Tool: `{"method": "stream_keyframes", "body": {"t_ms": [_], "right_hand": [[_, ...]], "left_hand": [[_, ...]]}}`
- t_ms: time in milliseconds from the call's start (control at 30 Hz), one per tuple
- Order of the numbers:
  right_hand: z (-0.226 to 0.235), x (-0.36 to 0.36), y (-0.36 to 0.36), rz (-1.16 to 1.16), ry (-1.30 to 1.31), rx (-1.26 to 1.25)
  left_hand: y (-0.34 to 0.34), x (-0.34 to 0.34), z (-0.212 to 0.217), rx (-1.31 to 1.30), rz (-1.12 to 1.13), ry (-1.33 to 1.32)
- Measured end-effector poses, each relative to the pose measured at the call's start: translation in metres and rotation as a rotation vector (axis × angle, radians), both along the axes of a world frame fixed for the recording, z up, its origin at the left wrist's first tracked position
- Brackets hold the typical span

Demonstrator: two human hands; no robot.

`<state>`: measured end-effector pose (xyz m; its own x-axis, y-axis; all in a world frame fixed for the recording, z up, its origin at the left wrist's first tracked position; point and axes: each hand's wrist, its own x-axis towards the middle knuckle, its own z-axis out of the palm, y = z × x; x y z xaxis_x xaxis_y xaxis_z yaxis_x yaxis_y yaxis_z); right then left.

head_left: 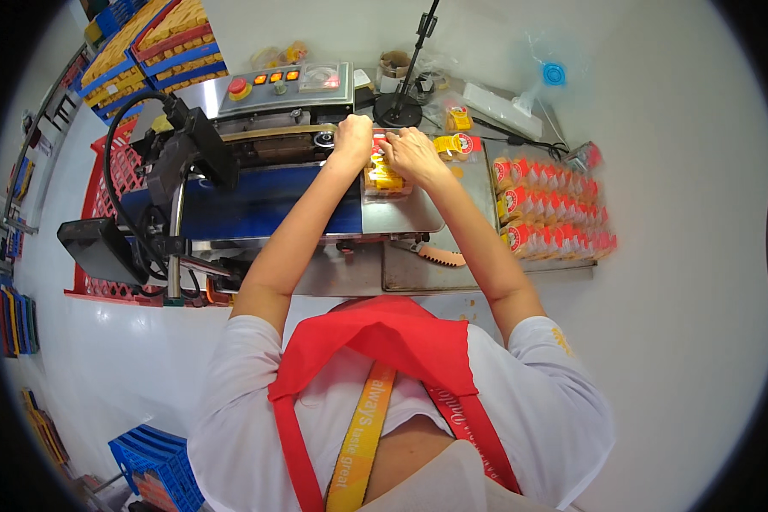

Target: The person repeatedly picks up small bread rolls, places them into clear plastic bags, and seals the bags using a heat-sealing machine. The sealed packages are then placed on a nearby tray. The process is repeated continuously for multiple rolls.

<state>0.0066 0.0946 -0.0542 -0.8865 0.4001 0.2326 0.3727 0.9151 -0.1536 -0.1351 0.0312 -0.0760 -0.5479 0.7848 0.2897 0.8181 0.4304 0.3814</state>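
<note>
A clear packet (384,181) with a red and yellow label lies on the metal plate at the end of a blue conveyor belt (256,201). My left hand (354,139) is closed in a fist at the packet's far left corner, beside the small wheel of the sealing machine (294,94). With bent fingers, my right hand (410,156) grips the packet's far right side. What lies under the fingertips is mostly hidden. Just right of that hand is another yellow and red packet (454,147), and a smaller one (458,119) sits behind it.
Several filled packets (550,209) stand in rows on the right of the metal table. A serrated tool (440,255) lies near the front edge. Behind are a black stand (398,111) and a white power strip (503,109). A black printer head (198,141) overhangs the belt, beside a red crate (96,205).
</note>
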Motion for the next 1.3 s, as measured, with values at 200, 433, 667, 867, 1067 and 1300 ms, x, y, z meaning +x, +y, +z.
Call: {"method": "stream_keyframes", "body": {"t_ms": [200,433,667,867,1067,1300], "right_hand": [[0.005,0.0,-0.021,-0.031,-0.038,-0.022],[-0.01,-0.034,-0.042,-0.001,0.105,-0.069],[-0.022,-0.03,-0.03,-0.002,0.483,-0.293],[-0.098,0.134,0.062,-0.752,0.096,-0.325],[-0.2,0.157,0.055,-0.872,0.305,-0.842],[-0.071,0.145,0.073,-0.21,0.501,0.223]], "left_hand": [[-0.03,0.001,0.0,0.065,-0.203,-0.006],[-0.122,0.034,0.013,0.346,-0.151,-0.569],[-0.146,0.024,0.012,0.324,-0.078,-0.569],[-0.17,0.01,0.011,0.338,-0.035,-0.537],[-0.188,-0.012,0.001,0.314,-0.02,-0.279],[-0.155,0.062,0.054,0.691,-0.054,-0.122]]}}
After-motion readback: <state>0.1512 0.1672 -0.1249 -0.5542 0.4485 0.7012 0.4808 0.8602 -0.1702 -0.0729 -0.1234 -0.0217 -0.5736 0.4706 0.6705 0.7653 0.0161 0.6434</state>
